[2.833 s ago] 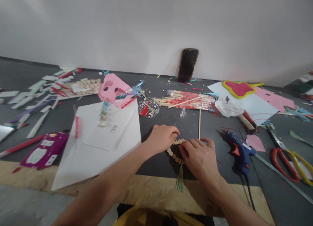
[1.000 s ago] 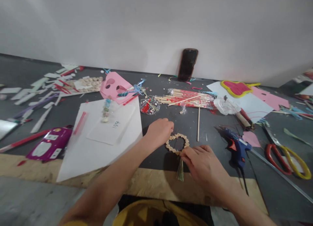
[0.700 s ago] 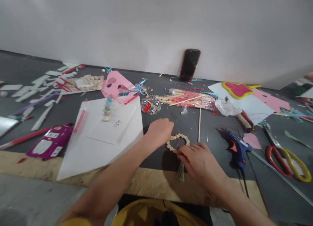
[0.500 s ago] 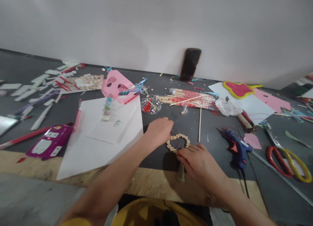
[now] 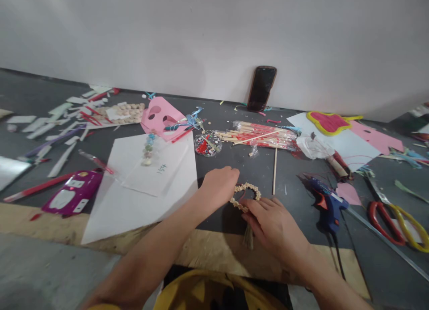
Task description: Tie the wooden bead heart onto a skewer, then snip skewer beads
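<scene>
Bead heart (image 5: 248, 186) lies flat on dark mat (image 5: 288, 202), loop closed and tassel (image 5: 248, 241) on, so likely only shaping left; left hand (image 5: 219, 185) pinches its left edge, right hand (image 5: 273, 221) covers its bottom, grip unclear.

Left grip (image 5: 219, 187) and right grip (image 5: 273, 222) bare — yellow garment (image 5: 201, 296) worn.

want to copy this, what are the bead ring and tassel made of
Bead ring: small pale tan beads with a matte look, probably bare wood; what strings them is too small to tell. Tassel: a bundle of thin, dull greenish-tan strands, likely thread or raffia.
</scene>
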The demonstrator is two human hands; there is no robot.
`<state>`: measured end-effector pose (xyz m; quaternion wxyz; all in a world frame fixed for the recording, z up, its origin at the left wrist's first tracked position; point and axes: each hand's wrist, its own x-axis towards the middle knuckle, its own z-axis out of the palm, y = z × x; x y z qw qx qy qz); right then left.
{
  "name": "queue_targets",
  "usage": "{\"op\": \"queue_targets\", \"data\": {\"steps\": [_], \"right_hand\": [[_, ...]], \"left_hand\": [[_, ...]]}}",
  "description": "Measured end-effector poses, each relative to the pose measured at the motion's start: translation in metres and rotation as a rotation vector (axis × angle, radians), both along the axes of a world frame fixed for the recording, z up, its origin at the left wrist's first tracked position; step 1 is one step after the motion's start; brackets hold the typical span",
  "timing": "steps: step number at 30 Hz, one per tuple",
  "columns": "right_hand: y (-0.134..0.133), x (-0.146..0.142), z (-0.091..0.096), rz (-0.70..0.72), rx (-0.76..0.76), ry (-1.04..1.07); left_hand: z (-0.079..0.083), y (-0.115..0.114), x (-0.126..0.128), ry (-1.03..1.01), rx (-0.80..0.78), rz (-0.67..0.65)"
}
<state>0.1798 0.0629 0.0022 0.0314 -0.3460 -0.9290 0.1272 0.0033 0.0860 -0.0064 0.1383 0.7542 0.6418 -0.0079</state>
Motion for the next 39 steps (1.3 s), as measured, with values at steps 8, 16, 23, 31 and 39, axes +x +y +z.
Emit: {"op": "queue_targets", "data": {"steps": [8,16,23,31,39], "right_hand": [[-0.007,0.002,-0.004,0.018,0.009,0.019],[0.003,0.003,-0.003,-0.055,0.139,-0.064],[0.007,0.001,0.0,-0.086,0.088,-0.125],[0.0,-0.002,-0.001,-0.006,-0.013,-0.078],[0.025,0.001,0.009,-0.085,0.044,-0.044]], "left_hand": [[0.006,-0.001,-0.007,0.061,0.008,0.043],[0.008,-0.004,-0.009,-0.078,-0.043,0.012],[0.006,-0.014,-0.013,-0.127,-0.042,0.096],[0.003,-0.015,-0.023,-0.05,-0.042,0.143],[0.003,-0.015,-0.028,-0.076,-0.037,0.132]]}}
